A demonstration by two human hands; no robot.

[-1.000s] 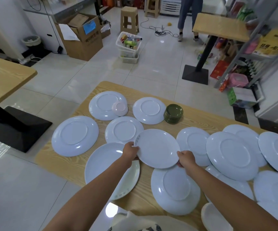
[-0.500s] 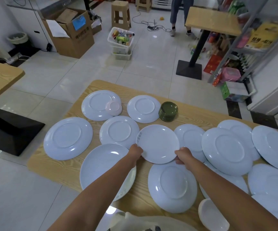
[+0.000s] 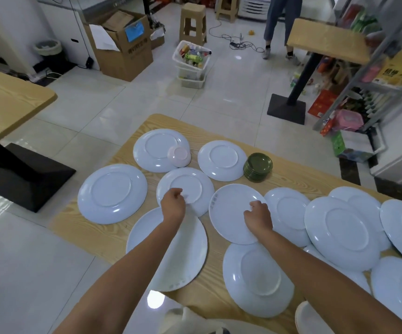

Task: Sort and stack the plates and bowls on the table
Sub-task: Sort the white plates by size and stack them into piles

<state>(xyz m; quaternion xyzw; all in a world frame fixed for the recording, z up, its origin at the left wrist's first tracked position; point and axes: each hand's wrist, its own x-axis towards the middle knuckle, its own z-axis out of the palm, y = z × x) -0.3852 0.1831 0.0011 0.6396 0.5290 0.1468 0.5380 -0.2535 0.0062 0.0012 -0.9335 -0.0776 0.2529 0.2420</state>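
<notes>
Head camera looks down on a wooden table (image 3: 98,231). At far left a large upturned plate (image 3: 112,194) lies alone. The left hand (image 3: 173,203) sits over the near rim of a smaller upturned plate (image 3: 187,186), fingers loosely curled, holding nothing. Beyond it a pink bowl (image 3: 179,155) rests on the rim of a far plate (image 3: 156,145). The right hand (image 3: 257,216) lies at the right edge of a face-up plate (image 3: 231,213); whether its curled fingers grip the rim I cannot tell. Further right stand stacked green saucers (image 3: 257,166) and overlapping plates (image 3: 342,233).

Glossy pale tile floor (image 3: 122,104); cardboard box (image 3: 125,44) by wall; plastic stool (image 3: 192,22); metal shelving (image 3: 375,68) right; second wooden table (image 3: 7,100) left.
</notes>
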